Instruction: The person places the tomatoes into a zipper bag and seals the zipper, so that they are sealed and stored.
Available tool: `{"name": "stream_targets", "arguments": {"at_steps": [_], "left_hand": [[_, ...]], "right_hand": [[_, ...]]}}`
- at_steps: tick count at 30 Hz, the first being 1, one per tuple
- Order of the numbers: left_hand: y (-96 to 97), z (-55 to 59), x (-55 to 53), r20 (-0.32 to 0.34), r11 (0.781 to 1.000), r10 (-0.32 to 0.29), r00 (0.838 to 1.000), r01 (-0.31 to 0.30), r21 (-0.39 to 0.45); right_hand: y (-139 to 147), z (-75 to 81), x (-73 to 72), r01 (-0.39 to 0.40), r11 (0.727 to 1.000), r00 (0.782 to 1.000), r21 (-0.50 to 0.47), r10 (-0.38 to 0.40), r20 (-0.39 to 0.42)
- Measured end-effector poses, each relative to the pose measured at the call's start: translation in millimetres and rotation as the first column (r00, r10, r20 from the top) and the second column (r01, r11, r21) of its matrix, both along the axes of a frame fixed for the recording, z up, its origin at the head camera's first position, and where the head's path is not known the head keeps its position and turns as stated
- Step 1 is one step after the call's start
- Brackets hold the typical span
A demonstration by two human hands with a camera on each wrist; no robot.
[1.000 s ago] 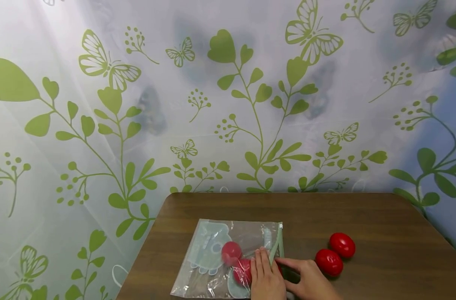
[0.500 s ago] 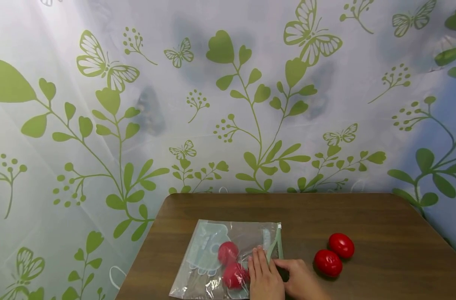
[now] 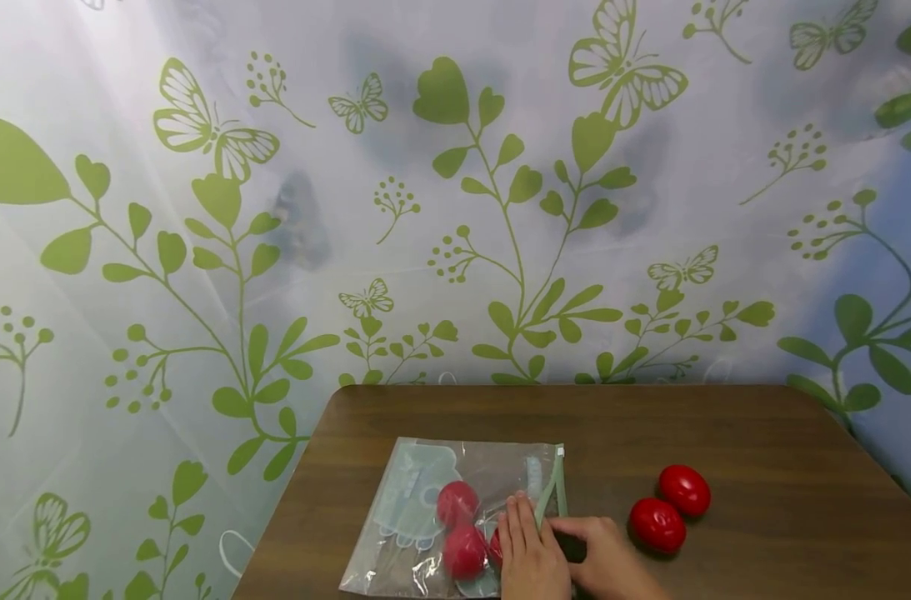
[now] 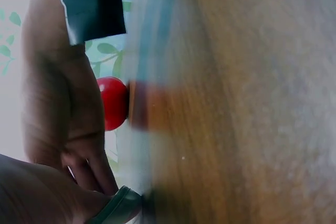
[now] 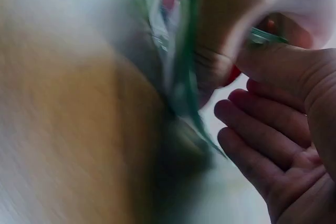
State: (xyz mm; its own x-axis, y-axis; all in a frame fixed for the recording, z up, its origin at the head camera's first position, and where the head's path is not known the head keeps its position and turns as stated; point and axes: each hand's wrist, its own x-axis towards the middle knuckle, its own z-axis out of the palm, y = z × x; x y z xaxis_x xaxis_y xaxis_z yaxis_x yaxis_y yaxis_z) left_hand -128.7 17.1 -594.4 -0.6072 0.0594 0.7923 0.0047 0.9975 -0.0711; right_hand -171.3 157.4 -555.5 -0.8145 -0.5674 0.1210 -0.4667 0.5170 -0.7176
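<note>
In the head view a clear zip bag point(image 3: 485, 458) with a green zip edge point(image 3: 561, 483) lies flat on the table. Inside are two round red pieces point(image 3: 458, 504) and a third red piece point(image 3: 495, 546), mostly covered by a hand. My left hand point(image 3: 532, 546) lies over the bag by its mouth. In the left wrist view its thumb point(image 4: 63, 195) holds the green zip edge point(image 4: 122, 203). My right hand point(image 3: 608, 554) is at the mouth, index fingertip against the zip edge. Seen in the right wrist view, its fingers point(image 5: 262, 129) are loosely bent and hold nothing.
Two glossy red egg-shaped pieces point(image 3: 683, 490) point(image 3: 658, 525) lie on the brown table point(image 3: 770, 467) right of my right hand. Behind the table hangs a pale curtain point(image 3: 350, 208) printed with green leaves and butterflies. The bag bears a pale blue cartoon print.
A red piece that was by my right hand at the bag mouth has gone inside. One red piece inside has shifted left. My left hand has hardly moved.
</note>
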Motion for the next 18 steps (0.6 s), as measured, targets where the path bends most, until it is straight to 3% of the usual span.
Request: {"name": "stream_targets", "arguments": {"at_steps": [5, 8, 10, 12, 18], "left_hand": [[0.8, -2.6, -1.9, -0.023, 1.0, 0.008, 1.0, -0.008, -0.003], [1.1, -3.1, -2.7, -0.045, 1.0, 0.005, 0.999, -0.005, -0.001], [1.3, -3.5, -3.0, -0.048, 1.0, 0.009, 0.999, -0.01, -0.005], [1.4, -3.8, -2.8, -0.043, 1.0, 0.013, 0.999, -0.014, -0.004], [1.7, -4.0, -3.2, -0.058, 1.0, 0.03, 0.998, -0.029, 0.009]], "right_hand": [[19.5, 12.7, -1.8, -0.068, 0.994, 0.993, -0.08, 0.075, 0.09], [33.0, 21.7, -1.4, -0.078, 0.99, 0.981, -0.119, 0.097, 0.169], [42.5, 27.2, -0.4, -0.076, 0.99, 0.979, -0.117, 0.097, 0.181], [52.1, 31.3, 0.7, -0.082, 0.99, 0.982, -0.116, 0.1, 0.161], [77.9, 38.8, 1.0, -0.107, 0.987, 0.994, -0.117, 0.108, -0.002]]}}
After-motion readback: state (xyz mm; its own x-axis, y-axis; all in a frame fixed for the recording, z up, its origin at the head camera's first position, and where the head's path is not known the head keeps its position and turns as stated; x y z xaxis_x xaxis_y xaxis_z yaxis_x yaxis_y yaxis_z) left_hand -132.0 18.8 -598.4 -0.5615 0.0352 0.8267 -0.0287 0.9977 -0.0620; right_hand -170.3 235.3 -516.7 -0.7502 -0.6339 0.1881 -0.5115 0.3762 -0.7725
